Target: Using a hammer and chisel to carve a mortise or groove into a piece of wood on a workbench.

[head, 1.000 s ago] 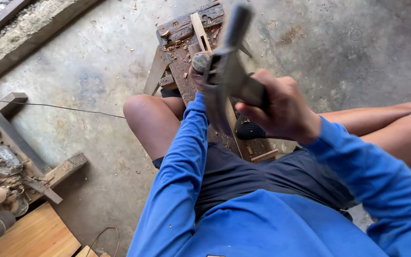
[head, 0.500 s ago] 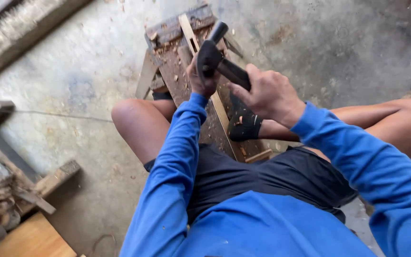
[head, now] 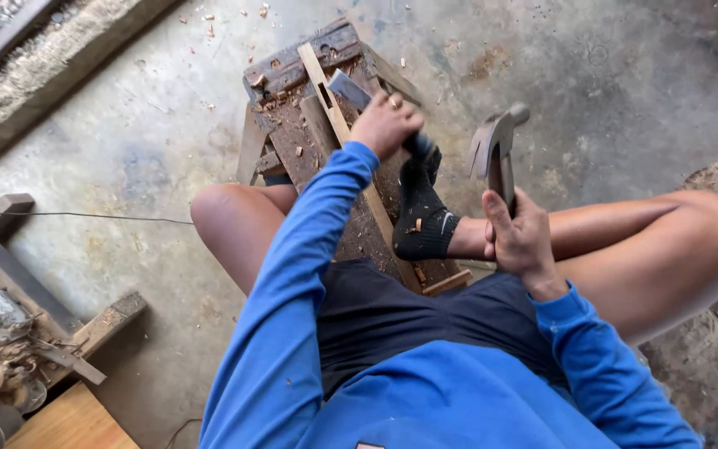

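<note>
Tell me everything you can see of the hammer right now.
The hammer is a claw hammer with a grey metal head and a dark handle. The right hand grips the handle low down and holds it upright, head uppermost, above the concrete floor and right of the wooden bench. The curved claw points left, the round striking face right. Only that hand touches it.

Soft, even daylight fills the scene, bright without harsh glare, and shadows beneath the legs and the wooden counter [head: 326, 125] are faint and diffuse. The concrete floor [head: 151, 166] shows its mottled texture clearly. Focus is sharp near the centre; the hammer head [head: 492, 141] is slightly smeared, and wide-angle stretching bends the frame's edges.
</note>
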